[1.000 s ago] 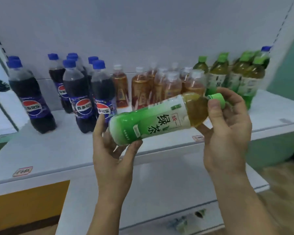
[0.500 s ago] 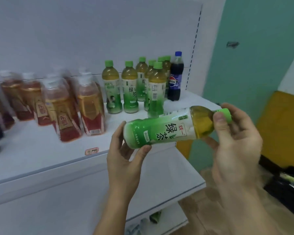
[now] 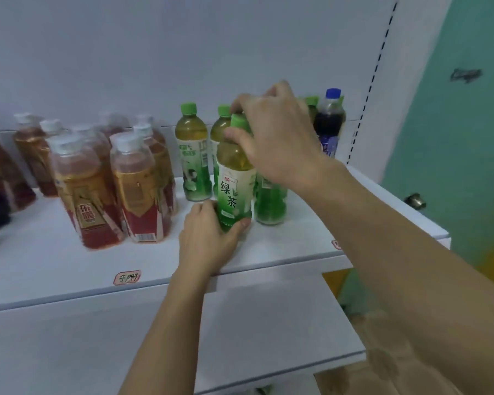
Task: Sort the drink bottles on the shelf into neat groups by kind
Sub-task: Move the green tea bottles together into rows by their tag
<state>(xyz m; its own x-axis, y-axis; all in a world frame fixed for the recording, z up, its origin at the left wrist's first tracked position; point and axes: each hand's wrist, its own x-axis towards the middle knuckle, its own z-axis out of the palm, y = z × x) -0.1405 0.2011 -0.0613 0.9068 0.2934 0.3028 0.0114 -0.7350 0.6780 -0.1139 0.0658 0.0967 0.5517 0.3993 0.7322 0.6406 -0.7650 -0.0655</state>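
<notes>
I hold a green tea bottle (image 3: 234, 178) upright at the middle of the frame, its base at the white shelf (image 3: 297, 240). My left hand (image 3: 208, 238) is clenched around its bottom; my right hand (image 3: 277, 138) grasps its neck and green cap. Other green tea bottles (image 3: 191, 155) stand just behind. Amber tea bottles (image 3: 134, 189) cluster at left. A cola bottle (image 3: 330, 121) stands at upper right.
</notes>
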